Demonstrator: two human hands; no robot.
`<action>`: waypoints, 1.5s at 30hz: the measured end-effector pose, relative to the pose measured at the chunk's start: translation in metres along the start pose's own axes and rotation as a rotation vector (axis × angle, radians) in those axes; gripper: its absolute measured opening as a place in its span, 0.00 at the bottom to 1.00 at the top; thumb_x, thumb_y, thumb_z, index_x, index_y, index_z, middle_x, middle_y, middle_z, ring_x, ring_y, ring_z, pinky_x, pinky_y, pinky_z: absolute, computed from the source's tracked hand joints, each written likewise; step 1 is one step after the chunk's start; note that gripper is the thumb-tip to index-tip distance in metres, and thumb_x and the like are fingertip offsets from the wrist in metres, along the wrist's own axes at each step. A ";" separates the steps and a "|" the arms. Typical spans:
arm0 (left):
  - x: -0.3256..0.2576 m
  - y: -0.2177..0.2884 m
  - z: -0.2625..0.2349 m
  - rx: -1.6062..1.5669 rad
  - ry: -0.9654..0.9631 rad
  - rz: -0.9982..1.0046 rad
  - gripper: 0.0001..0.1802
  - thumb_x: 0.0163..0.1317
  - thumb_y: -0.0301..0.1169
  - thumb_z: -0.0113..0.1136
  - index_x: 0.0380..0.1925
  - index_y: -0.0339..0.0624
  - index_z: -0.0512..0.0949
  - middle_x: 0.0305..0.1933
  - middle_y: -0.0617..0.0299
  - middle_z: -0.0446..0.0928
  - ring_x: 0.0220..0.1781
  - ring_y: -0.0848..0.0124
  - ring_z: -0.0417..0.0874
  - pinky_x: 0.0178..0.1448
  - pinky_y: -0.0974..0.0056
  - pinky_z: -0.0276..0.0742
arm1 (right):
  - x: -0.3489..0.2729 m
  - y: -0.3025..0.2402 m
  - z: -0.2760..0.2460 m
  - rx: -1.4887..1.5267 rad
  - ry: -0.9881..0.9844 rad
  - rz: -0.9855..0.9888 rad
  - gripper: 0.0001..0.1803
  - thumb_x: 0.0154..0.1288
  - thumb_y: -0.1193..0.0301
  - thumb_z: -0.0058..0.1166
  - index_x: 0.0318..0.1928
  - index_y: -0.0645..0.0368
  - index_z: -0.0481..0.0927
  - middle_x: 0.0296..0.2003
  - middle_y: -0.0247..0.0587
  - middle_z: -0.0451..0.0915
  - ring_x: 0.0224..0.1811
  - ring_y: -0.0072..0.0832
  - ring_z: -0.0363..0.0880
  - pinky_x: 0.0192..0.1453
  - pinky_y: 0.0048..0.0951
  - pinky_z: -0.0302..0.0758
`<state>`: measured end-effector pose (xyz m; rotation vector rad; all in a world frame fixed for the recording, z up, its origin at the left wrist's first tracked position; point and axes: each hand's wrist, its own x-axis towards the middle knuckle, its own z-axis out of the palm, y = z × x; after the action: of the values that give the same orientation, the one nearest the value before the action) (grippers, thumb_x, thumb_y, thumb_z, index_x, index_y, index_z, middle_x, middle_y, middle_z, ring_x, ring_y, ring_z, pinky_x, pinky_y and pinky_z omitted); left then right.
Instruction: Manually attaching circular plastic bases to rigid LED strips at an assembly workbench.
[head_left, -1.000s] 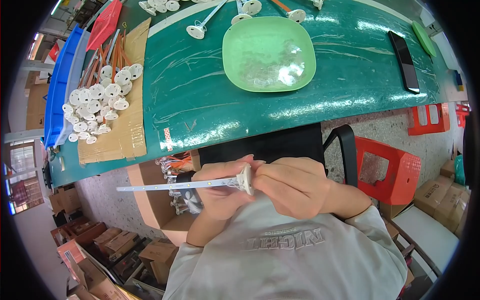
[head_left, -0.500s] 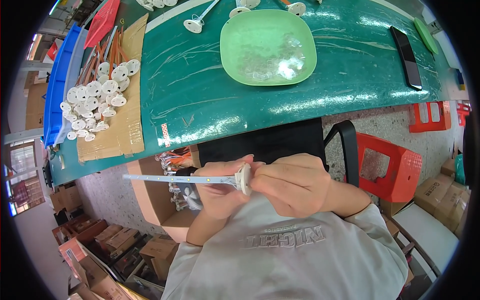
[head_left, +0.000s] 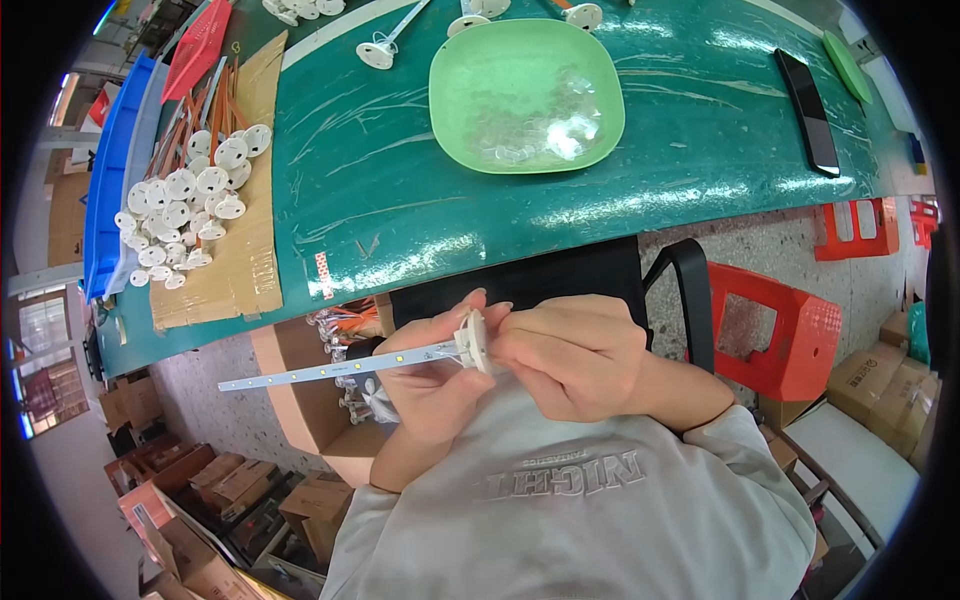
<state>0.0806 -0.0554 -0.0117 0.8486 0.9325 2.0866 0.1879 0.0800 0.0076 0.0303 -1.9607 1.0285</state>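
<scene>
1. White is the colour of the long thin strip (head_left: 335, 368) I see held in front of the chest. It has small yellow squares along it.
2. My left hand (head_left: 435, 375) is closed on the strip near its right end, fingers curled over the top and thumb under.
3. At that end sits a small white round cap (head_left: 474, 340), right by the left fingertips.
4. My right hand (head_left: 570, 355) is closed too, pinching at the cap from its right side. Both hands touch each other there.
5. From the grip, the strip sticks out far to the left and a little down.
6. Past the hands, farther up, is a green table (head_left: 400, 200). On it, straight up from the grip, lies a light green tray (head_left: 600, 90).
7. Up and left of the grip lies a heap of white caps (head_left: 190, 210) on brown cardboard (head_left: 225, 285).
</scene>
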 end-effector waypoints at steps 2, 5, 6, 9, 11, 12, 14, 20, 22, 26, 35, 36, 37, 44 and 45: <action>0.000 0.001 0.001 -0.022 0.024 0.011 0.30 0.56 0.22 0.70 0.59 0.29 0.71 0.64 0.39 0.72 0.60 0.47 0.79 0.67 0.47 0.74 | 0.001 0.001 0.002 -0.015 0.019 -0.023 0.12 0.45 0.82 0.67 0.34 0.67 0.83 0.29 0.45 0.83 0.22 0.34 0.81 0.25 0.27 0.78; 0.000 0.006 0.004 -0.086 -0.018 0.013 0.29 0.58 0.24 0.69 0.59 0.31 0.71 0.63 0.38 0.72 0.61 0.47 0.79 0.67 0.46 0.74 | 0.006 0.001 0.000 0.123 0.078 -0.083 0.14 0.45 0.80 0.69 0.36 0.65 0.84 0.30 0.43 0.83 0.24 0.33 0.82 0.25 0.27 0.77; 0.001 0.007 0.006 -0.140 0.011 0.010 0.28 0.59 0.26 0.69 0.59 0.32 0.71 0.64 0.40 0.72 0.62 0.48 0.78 0.67 0.46 0.74 | 0.007 0.001 -0.001 0.084 0.112 -0.068 0.15 0.45 0.78 0.70 0.38 0.63 0.84 0.33 0.44 0.83 0.25 0.32 0.81 0.28 0.28 0.77; 0.003 0.008 0.005 -0.216 0.061 -0.018 0.27 0.61 0.30 0.68 0.59 0.34 0.71 0.64 0.44 0.72 0.63 0.50 0.77 0.67 0.47 0.75 | 0.013 -0.001 -0.003 0.008 0.109 -0.041 0.18 0.45 0.74 0.72 0.40 0.61 0.85 0.40 0.44 0.82 0.31 0.32 0.80 0.34 0.29 0.76; 0.004 0.008 0.005 -0.243 0.080 -0.045 0.28 0.62 0.32 0.67 0.60 0.35 0.70 0.64 0.46 0.73 0.64 0.51 0.77 0.67 0.48 0.75 | 0.016 -0.002 0.000 -0.034 0.072 -0.029 0.20 0.45 0.73 0.73 0.42 0.60 0.85 0.44 0.45 0.81 0.34 0.33 0.79 0.38 0.30 0.75; 0.002 0.007 0.005 -0.231 0.110 -0.048 0.28 0.63 0.33 0.67 0.60 0.35 0.70 0.65 0.47 0.72 0.64 0.53 0.77 0.67 0.50 0.75 | 0.014 -0.001 0.006 -0.074 0.095 -0.061 0.20 0.45 0.72 0.74 0.42 0.59 0.85 0.46 0.45 0.80 0.37 0.34 0.78 0.39 0.31 0.75; 0.002 0.003 0.008 -0.326 0.097 -0.036 0.28 0.65 0.35 0.65 0.61 0.37 0.69 0.66 0.49 0.72 0.68 0.54 0.73 0.69 0.53 0.74 | 0.008 0.004 0.012 -0.165 0.118 -0.148 0.19 0.44 0.73 0.74 0.41 0.57 0.87 0.46 0.41 0.80 0.42 0.35 0.74 0.38 0.30 0.73; 0.003 -0.001 0.009 -0.378 0.077 -0.062 0.26 0.67 0.33 0.62 0.62 0.39 0.68 0.67 0.50 0.71 0.71 0.54 0.70 0.71 0.53 0.71 | 0.004 0.004 0.014 -0.120 0.175 -0.159 0.17 0.40 0.80 0.72 0.37 0.58 0.86 0.43 0.33 0.82 0.38 0.33 0.74 0.36 0.27 0.73; 0.003 0.000 0.010 -0.399 0.088 -0.070 0.26 0.66 0.33 0.63 0.62 0.40 0.69 0.67 0.50 0.71 0.71 0.54 0.70 0.71 0.53 0.71 | 0.006 0.004 0.015 -0.094 0.173 -0.155 0.16 0.41 0.81 0.71 0.35 0.58 0.86 0.42 0.34 0.82 0.38 0.33 0.74 0.36 0.27 0.73; 0.003 0.000 0.010 -0.373 0.068 -0.056 0.26 0.66 0.32 0.63 0.62 0.41 0.69 0.67 0.51 0.71 0.70 0.55 0.70 0.70 0.52 0.72 | 0.006 0.004 0.014 -0.028 0.164 -0.124 0.14 0.43 0.83 0.68 0.35 0.60 0.84 0.40 0.38 0.83 0.37 0.34 0.76 0.37 0.28 0.74; 0.006 0.001 0.013 -0.379 0.090 -0.076 0.24 0.64 0.28 0.64 0.60 0.39 0.71 0.66 0.50 0.72 0.64 0.61 0.76 0.67 0.56 0.74 | 0.009 0.002 0.009 0.160 0.053 0.083 0.11 0.52 0.80 0.66 0.37 0.60 0.81 0.47 0.46 0.79 0.42 0.36 0.74 0.40 0.29 0.73; 0.006 0.001 0.013 -0.361 0.088 -0.068 0.24 0.64 0.27 0.64 0.59 0.38 0.71 0.65 0.50 0.72 0.64 0.62 0.77 0.67 0.57 0.75 | 0.008 0.003 0.009 0.155 0.041 0.056 0.11 0.53 0.80 0.66 0.38 0.60 0.81 0.48 0.47 0.77 0.43 0.37 0.74 0.40 0.29 0.73; 0.007 0.001 0.014 -0.360 0.089 -0.068 0.24 0.64 0.27 0.64 0.59 0.38 0.71 0.65 0.50 0.72 0.64 0.62 0.77 0.67 0.57 0.75 | 0.008 0.003 0.009 0.156 0.040 0.057 0.11 0.53 0.80 0.66 0.38 0.60 0.81 0.48 0.47 0.77 0.43 0.37 0.74 0.40 0.29 0.73; 0.011 0.010 0.011 -0.237 0.117 -0.015 0.23 0.63 0.23 0.62 0.58 0.34 0.71 0.63 0.46 0.74 0.59 0.57 0.81 0.62 0.58 0.79 | 0.014 0.002 0.004 0.186 -0.028 0.047 0.10 0.56 0.82 0.62 0.39 0.60 0.78 0.47 0.47 0.76 0.42 0.37 0.74 0.40 0.32 0.73; 0.012 0.015 0.008 -0.155 0.151 0.006 0.22 0.63 0.21 0.61 0.58 0.33 0.71 0.62 0.44 0.74 0.58 0.55 0.81 0.60 0.58 0.81 | 0.018 0.007 0.000 0.205 -0.069 0.009 0.10 0.56 0.82 0.61 0.39 0.60 0.77 0.46 0.48 0.77 0.41 0.38 0.75 0.41 0.34 0.74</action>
<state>0.0754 -0.0512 0.0073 0.6216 0.8328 2.2195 0.1738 0.0908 0.0158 0.1729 -1.9107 1.2459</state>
